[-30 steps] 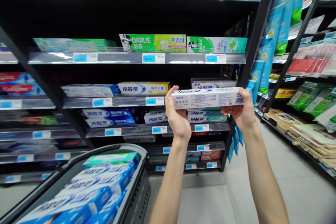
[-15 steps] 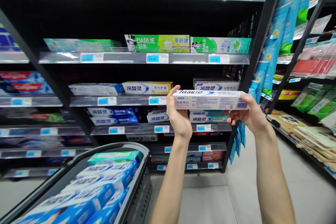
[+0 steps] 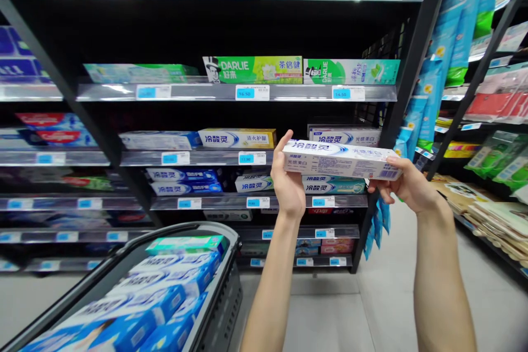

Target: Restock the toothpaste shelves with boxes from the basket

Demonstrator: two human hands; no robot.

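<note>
A white toothpaste box (image 3: 342, 159) with blue and purple print is held up in front of the shelves, its right end slightly lower than its left. My left hand (image 3: 289, 184) grips the left end, with the thumb along the end and the palm beneath. At the right end, my right hand (image 3: 410, 181) pinches the box, thumb on top and fingers below. A similar white toothpaste box (image 3: 344, 136) lies on the shelf just behind. Below it, stacked teal-and-white boxes (image 3: 334, 186) are partly hidden by the held one.
A grey basket (image 3: 225, 280) at lower left holds several blue-and-white toothpaste boxes (image 3: 136, 297) and a green one (image 3: 185, 244). Green toothpaste boxes (image 3: 253, 70) stand on the shelf above. Blue bags (image 3: 445, 44) hang on the right shelf end, beside a tiled aisle floor (image 3: 391, 275).
The held box has shifted a little right and tipped, its right end dropping and more of its top face showing. Both hands have moved right with it. The view has turned slightly left.
</note>
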